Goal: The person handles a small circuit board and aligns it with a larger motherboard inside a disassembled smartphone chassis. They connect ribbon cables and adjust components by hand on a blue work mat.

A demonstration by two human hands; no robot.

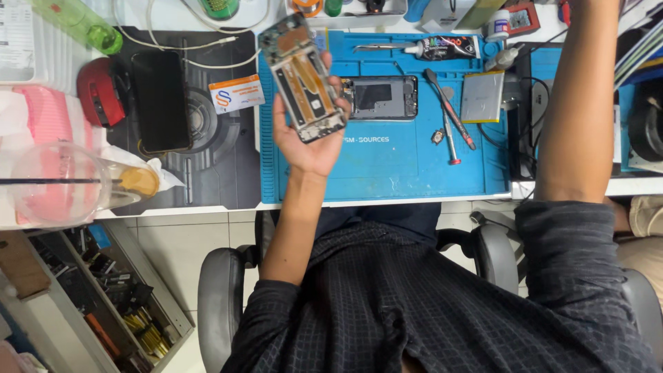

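Above the blue mat (387, 166), the left hand (307, 135) grips an opened phone frame (304, 79) by its lower end. The right hand is out of view. Held so loosely, the frame could slip onto the second phone (381, 97) beneath it.

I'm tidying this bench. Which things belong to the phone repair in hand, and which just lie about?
In use:
left hand holding the opened phone frame
dark phone back shell on the blue work mat
red-tipped screwdriver
flat silver battery

Lying about:
black intact phone
clear plastic cup
green bottle
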